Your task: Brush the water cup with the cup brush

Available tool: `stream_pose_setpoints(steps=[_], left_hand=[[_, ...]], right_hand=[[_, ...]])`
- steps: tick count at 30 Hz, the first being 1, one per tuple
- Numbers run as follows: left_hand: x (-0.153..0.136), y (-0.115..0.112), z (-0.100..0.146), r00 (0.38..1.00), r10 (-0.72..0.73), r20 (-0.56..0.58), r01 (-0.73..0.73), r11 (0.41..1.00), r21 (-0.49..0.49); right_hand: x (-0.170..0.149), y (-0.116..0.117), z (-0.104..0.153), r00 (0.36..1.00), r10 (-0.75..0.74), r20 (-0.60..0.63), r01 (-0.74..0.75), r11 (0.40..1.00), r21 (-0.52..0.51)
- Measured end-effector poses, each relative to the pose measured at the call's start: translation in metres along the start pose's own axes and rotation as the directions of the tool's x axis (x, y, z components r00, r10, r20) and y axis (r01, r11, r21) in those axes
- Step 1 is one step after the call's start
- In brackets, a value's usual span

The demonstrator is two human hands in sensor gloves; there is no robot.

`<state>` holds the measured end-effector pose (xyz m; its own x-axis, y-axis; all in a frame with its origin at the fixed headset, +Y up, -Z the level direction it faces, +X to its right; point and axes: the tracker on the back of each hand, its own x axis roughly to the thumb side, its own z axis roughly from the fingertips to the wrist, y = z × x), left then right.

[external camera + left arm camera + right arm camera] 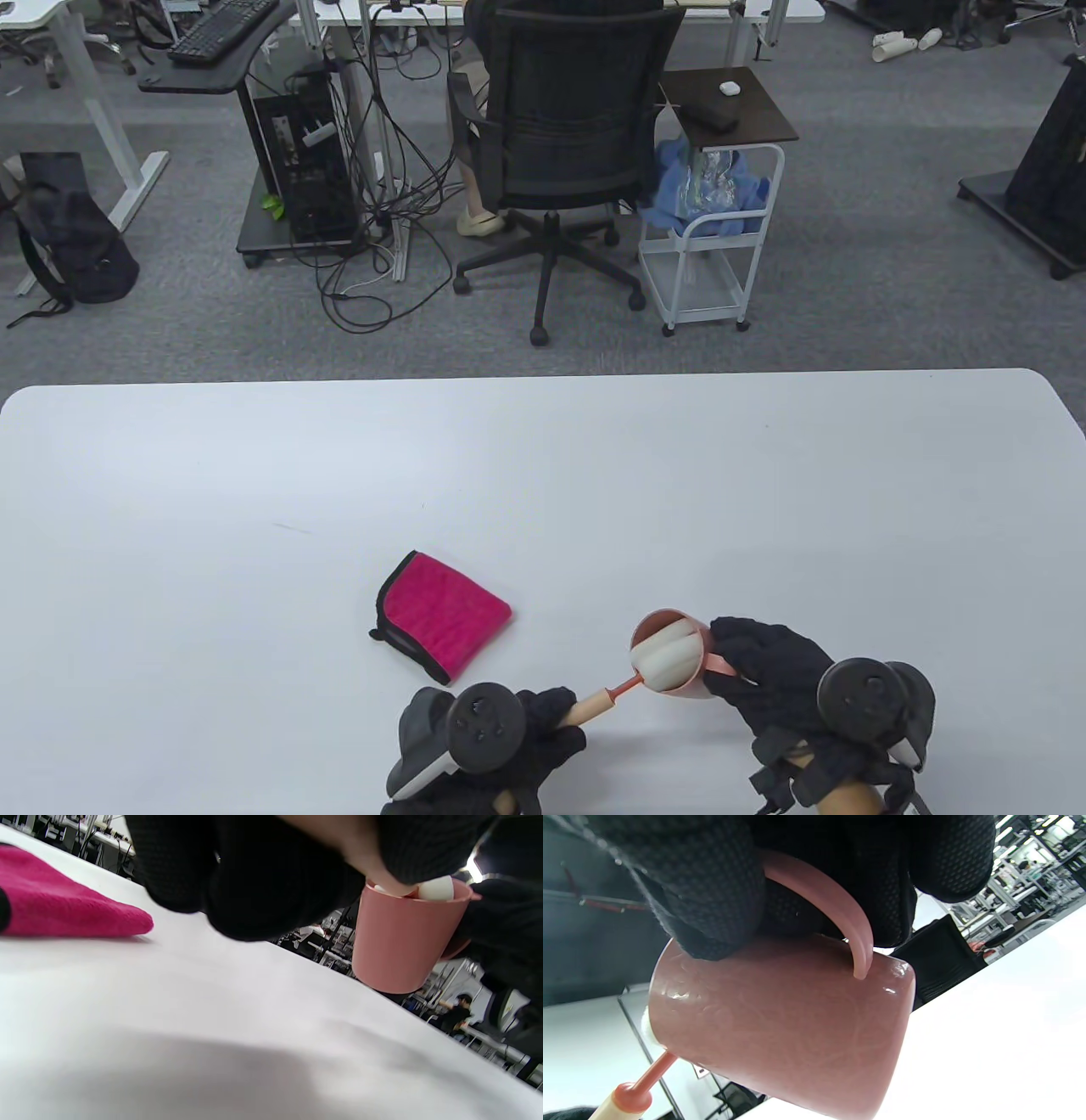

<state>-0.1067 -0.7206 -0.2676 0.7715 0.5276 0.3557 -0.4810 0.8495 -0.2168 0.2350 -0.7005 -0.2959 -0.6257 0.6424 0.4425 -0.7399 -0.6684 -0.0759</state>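
My right hand [764, 666] grips a pink water cup [679, 679] by its handle [835, 908] and holds it tilted, a little above the white table [543, 492]. The cup also shows in the left wrist view [398, 938] and the right wrist view [780, 1022]. My left hand [543, 722] grips the cream handle of the cup brush [598, 703]. The brush's white sponge head [666, 658] is inside the cup, and its top shows over the rim in the left wrist view [435, 888]. The thin pink stem [653, 1069] runs from the handle into the cup's mouth.
A folded magenta cloth [443, 613] with a black edge lies on the table left of the cup, close to my left hand; it also shows in the left wrist view [63, 904]. Beyond the table's far edge stand an office chair [560, 153] and a small white cart [713, 212].
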Motion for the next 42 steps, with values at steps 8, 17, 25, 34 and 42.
stream_pose_setpoints(steps=[8,17,25,34,42], left_hand=[[-0.016,0.018,0.006,0.980,0.183,-0.077,-0.173,0.978,0.120],[-0.012,0.026,-0.022,0.919,-0.064,-0.389,0.091,0.995,0.052],[-0.010,-0.003,-0.071,0.813,-0.292,-0.503,0.271,0.955,-0.117],[-0.023,-0.035,-0.084,0.728,-0.472,-0.498,0.387,0.882,-0.269],[-0.022,-0.029,-0.081,0.725,-0.460,-0.513,0.339,0.886,-0.315]], right_hand=[[-0.010,-0.013,0.004,0.997,-0.058,-0.058,0.055,0.997,-0.061],[-0.013,-0.023,0.007,0.992,-0.115,-0.049,0.109,0.989,-0.103],[-0.013,-0.024,0.008,0.991,-0.129,-0.037,0.125,0.987,-0.103],[-0.012,-0.023,0.007,0.990,-0.137,-0.028,0.134,0.987,-0.093],[-0.012,-0.022,0.008,0.989,-0.143,-0.032,0.140,0.986,-0.086]])
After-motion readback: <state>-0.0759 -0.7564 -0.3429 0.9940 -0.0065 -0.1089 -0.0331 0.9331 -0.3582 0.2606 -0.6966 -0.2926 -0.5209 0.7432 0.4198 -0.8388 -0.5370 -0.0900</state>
